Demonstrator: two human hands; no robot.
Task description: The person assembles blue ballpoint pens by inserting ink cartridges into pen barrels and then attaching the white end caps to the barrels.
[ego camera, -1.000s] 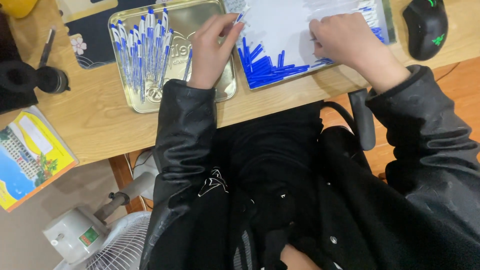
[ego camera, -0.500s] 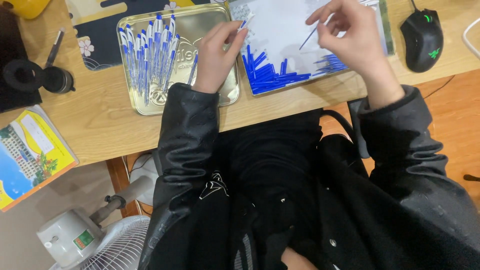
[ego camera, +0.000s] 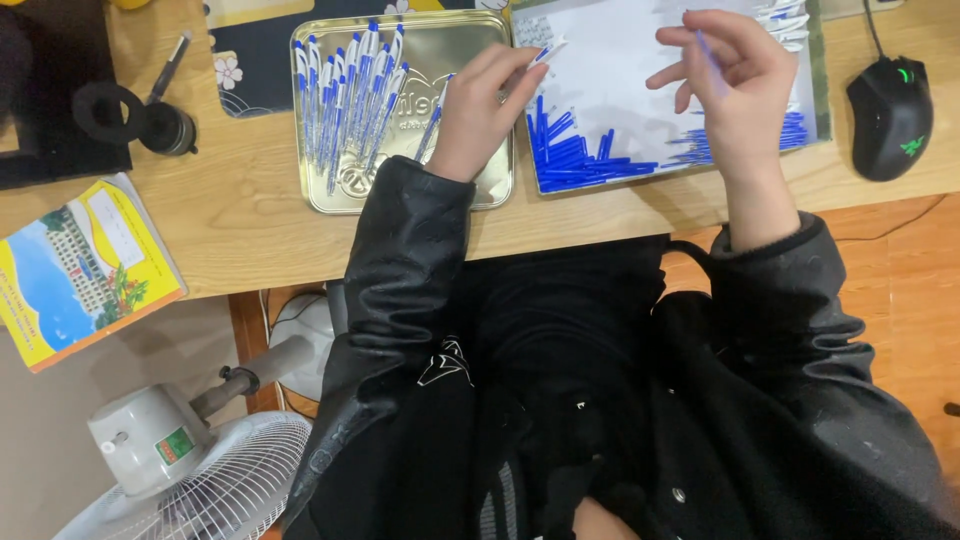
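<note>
While both hands are raised over the wooden counter [ego camera: 250, 220], a small white pen piece with a blue tip [ego camera: 548, 50] is pinched between the fingers of the left hand [ego camera: 480, 110]; the piece is held above the seam between two trays. A thin blue pen part [ego camera: 708, 50] is gripped in the right hand [ego camera: 735, 90]; thumb and forefinger are closed on it, the remaining fingers loosely curled; what kind of part it is cannot be told.

Under the left hand a gold metal tray [ego camera: 470, 195] is seen; assembled blue-and-white pens [ego camera: 350, 95] are laid in a rough row along its left half; one more pen is partly hidden beside the left wrist. Just right of it, touching or nearly so, a white-lined tray [ego camera: 620, 60] is set; loose blue caps [ego camera: 575, 155] are heaped at its lower left edge; a second thinner blue heap [ego camera: 760, 140] is spread at its lower right; white parts [ego camera: 790, 20] are stacked at its upper right corner.

A black computer mouse [ego camera: 890, 115] is noted well right of the trays; a yellow booklet [ego camera: 80, 265] overhangs the counter's left edge; a black round item [ego camera: 140, 120] rests at upper left; a white fan [ego camera: 190, 470] stands on the floor below. Black jacket sleeves are worn.
</note>
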